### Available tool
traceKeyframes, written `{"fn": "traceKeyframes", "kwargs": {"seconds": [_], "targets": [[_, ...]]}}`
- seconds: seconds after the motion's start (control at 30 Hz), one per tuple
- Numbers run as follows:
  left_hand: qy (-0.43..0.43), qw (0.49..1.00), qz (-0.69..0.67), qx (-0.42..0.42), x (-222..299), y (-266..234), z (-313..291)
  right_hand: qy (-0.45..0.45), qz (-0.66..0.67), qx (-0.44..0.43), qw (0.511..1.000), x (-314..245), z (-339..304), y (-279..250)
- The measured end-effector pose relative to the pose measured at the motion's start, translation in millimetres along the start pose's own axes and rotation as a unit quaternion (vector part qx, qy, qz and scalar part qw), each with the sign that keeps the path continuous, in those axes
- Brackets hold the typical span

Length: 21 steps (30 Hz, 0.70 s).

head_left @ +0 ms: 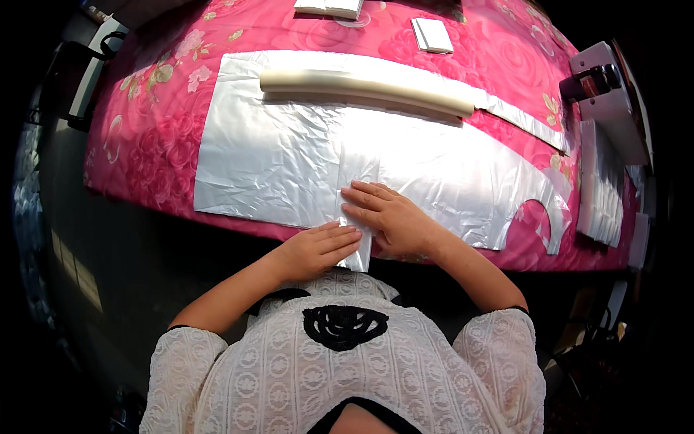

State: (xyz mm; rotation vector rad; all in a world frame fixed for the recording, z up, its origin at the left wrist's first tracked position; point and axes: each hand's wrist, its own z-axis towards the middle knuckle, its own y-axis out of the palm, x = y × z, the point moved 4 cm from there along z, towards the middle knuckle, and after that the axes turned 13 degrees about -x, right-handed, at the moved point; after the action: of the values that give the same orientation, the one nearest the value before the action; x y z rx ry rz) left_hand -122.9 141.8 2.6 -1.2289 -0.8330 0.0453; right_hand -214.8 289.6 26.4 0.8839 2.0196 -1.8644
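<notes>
A shiny white plastic sheet (267,159) lies spread across the table, with a rounded cut-out at its right end, like a disposable apron. A narrow folded strip (359,163) of the same plastic runs down its middle and hangs a little over the near table edge. My left hand (318,249) rests flat on the strip's lower left side, fingers stretched to the right. Just above and right of it, my right hand (390,217) presses on the strip with its fingers extended. Across the sheet's far part lies a long cream tube (365,92).
Pink floral cloth (155,155) covers the table. Folded white packets (432,35) lie at the far side. At the right stand a stack of folded white plastic (600,184), a white box (611,119) and a dark purple bottle (587,84). A narrow plastic strip (524,124) extends beyond the tube.
</notes>
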Motion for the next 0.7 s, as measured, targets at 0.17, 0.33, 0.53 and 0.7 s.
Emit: {"fn": "traceKeyframes", "kwargs": {"seconds": [0.17,0.33,0.53,0.7], "targets": [[-0.012,0.998,0.034,0.056,-8,-31,11,0.061,-0.034,0.106,0.992,2,-4,12],[-0.097,0.992,0.04,0.064,-33,-35,24,0.087,-0.059,0.2,0.974,11,-7,6],[-0.246,0.939,-0.198,0.139,-57,-43,30,0.255,0.258,0.224,0.904,40,-3,-6],[-0.239,0.933,-0.142,0.227,-55,-49,38,0.371,0.406,0.094,0.83,65,12,-21]]}}
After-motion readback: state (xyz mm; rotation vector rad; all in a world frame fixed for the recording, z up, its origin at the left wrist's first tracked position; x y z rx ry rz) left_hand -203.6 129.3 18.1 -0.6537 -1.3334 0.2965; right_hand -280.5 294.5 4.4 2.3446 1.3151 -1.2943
